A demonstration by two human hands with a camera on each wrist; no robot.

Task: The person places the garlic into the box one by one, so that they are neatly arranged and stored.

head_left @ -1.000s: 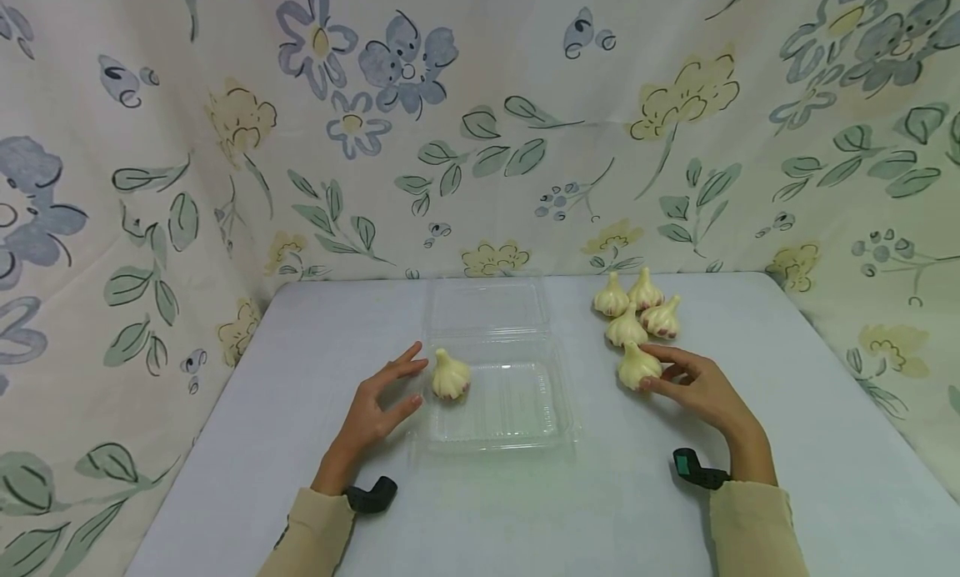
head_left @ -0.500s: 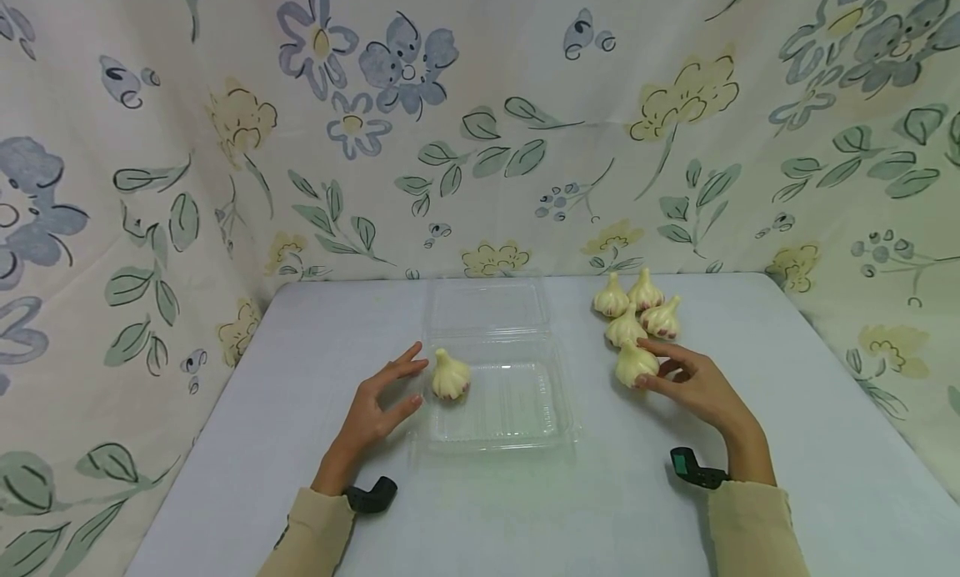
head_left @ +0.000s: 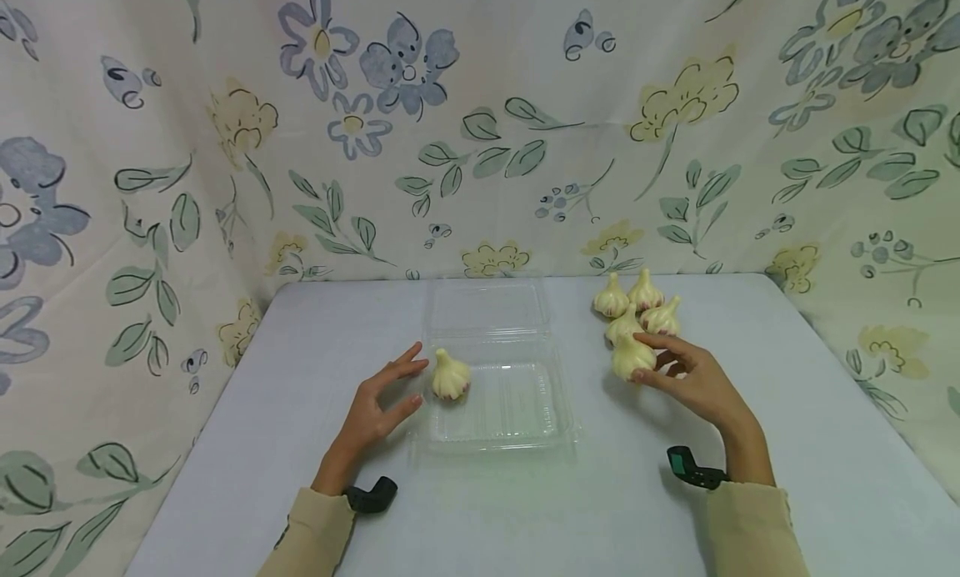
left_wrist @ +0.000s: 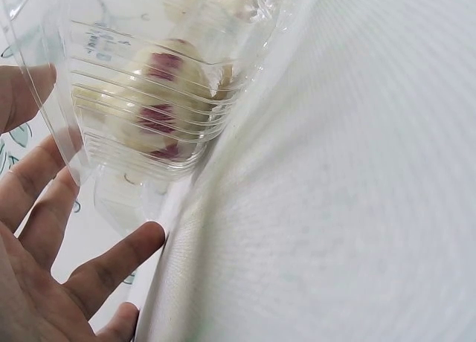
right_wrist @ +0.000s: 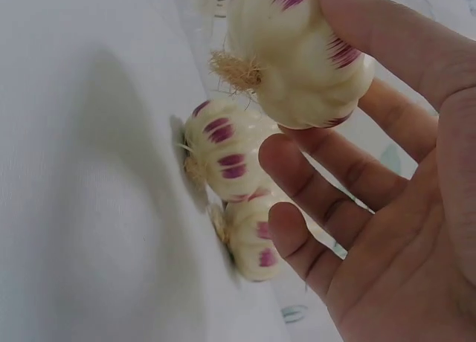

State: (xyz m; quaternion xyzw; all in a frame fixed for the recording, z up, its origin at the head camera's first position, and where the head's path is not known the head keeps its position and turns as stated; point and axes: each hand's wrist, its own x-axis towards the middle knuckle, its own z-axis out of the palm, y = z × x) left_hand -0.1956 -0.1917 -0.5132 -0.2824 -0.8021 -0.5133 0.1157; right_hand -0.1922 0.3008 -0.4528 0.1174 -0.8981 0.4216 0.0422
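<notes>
Now you're holding one garlic bulb (head_left: pixel 630 362) clear of the table (head_left: pixel 600 502), pinched in your right hand (head_left: pixel 697 381)!
It's at the right, just to the near side of the other bulbs (head_left: pixel 662 318), thumb and fingertips on its round belly: the spot to hold. Looks light and firm, smooth skin probably slick, stringy roots (right_wrist: pixel 238 73) likely fragile. Your left hand (head_left: pixel 381 402) is spread at the left edge of the clear container (head_left: pixel 498 410), thin plastic that should flex; whether it's touching, I can't tell.
</notes>
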